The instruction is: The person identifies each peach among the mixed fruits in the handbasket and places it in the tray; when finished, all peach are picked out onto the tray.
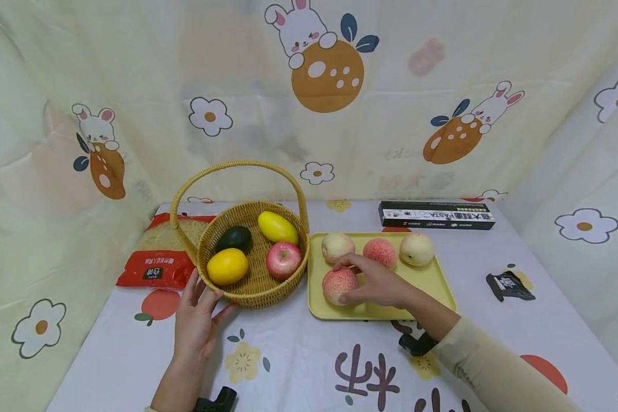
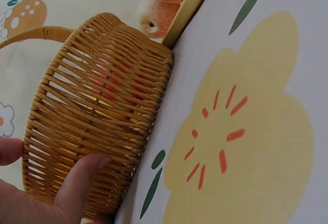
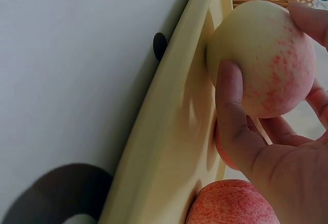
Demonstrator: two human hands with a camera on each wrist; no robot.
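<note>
My right hand [image 1: 373,283] holds a peach [image 3: 261,60], speckled red over pale cream, between thumb and fingers. This peach is at the left part of a yellow tray [image 1: 391,312]; whether it touches the tray cannot be told. Also on the tray are a red peach [image 1: 380,253] and two pale peaches [image 1: 338,247] [image 1: 416,249]. My left hand [image 1: 198,317] rests against the near left wall of a wicker basket [image 1: 260,294], its thumb [image 2: 82,180] on the weave. Inside the basket lie a lemon [image 1: 228,266], a dark green avocado [image 1: 234,239], a mango [image 1: 278,228] and a pink apple [image 1: 283,261].
Behind the basket's left side lies a red and clear food packet [image 1: 157,254]. A long black pasta box [image 1: 436,216] lies at the back right. On the right is a small black wrapper [image 1: 510,286]. The basket's tall handle [image 1: 237,164] arches upward. A patterned curtain hangs behind the table.
</note>
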